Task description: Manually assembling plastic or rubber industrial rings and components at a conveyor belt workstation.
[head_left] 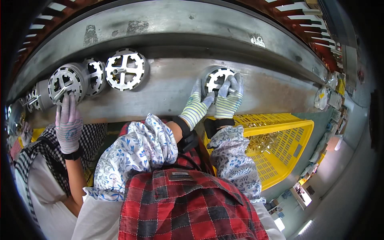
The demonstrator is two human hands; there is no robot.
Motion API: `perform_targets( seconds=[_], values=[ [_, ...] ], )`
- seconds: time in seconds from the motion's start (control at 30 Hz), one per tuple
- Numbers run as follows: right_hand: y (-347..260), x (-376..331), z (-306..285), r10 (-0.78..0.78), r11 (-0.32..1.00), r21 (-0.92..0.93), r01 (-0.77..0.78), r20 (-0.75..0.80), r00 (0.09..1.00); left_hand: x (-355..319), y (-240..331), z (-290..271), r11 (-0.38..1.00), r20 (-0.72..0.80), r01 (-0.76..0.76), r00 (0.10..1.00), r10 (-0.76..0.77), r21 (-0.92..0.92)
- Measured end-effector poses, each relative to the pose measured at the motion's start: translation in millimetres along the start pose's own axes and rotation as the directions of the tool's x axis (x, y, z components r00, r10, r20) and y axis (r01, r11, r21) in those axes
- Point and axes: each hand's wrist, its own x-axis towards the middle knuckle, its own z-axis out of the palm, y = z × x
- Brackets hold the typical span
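Both my hands wear striped knit gloves and are at a round metal wheel [216,76] with a notched rim and spokes, on the steel bench. My left hand [195,106] closes on its left side, thumb near the lower rim. My right hand [229,98] has its fingers bent over the right part of the face, beside a short shiny metal piece [234,91] I cannot make out fully. The fingers hide much of the lower face. Left of them, a similar spoked wheel [125,70] with a central hub stands apart.
A yellow perforated crate [276,168] with small gold-coloured metal pieces [262,143] is below my right forearm. Leftward, a co-worker's gloved hand [68,124] touches another notched wheel [66,84]. Several more wheels line the steel bench [176,80]; a raised steel beam [180,22] runs behind.
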Motion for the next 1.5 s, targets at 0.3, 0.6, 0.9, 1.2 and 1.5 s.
perform_targets(
  seconds=[0.3,0.6,0.9,1.2,1.5],
  values=[
    [4,-2,1,-0.156,0.973,-0.173,0.15,-0.021,0.988,1,5,8,0.997,-0.071,0.02,0.997,-0.015,0.073],
    [3,2,2,-0.163,0.977,-0.138,0.162,0.006,0.987,8,1,1,0.971,-0.12,-0.049,0.99,0.079,0.233],
    [-12,-15,-10,0.389,0.832,0.297,-0.469,0.292,0.874,-10,38,-49,0.939,0.208,0.24,0.959,-0.191,-0.247],
    [-56,-32,-44,0.244,0.732,0.447,-0.514,0.533,0.811,-57,77,-158,0.891,0.084,-0.074,0.989,0.124,-0.448],
    [-37,-59,-145,0.232,0.786,0.471,-0.4,0.376,0.897,-75,116,-167,0.983,-0.127,-0.121,0.986,0.104,-0.135]
  ],
)
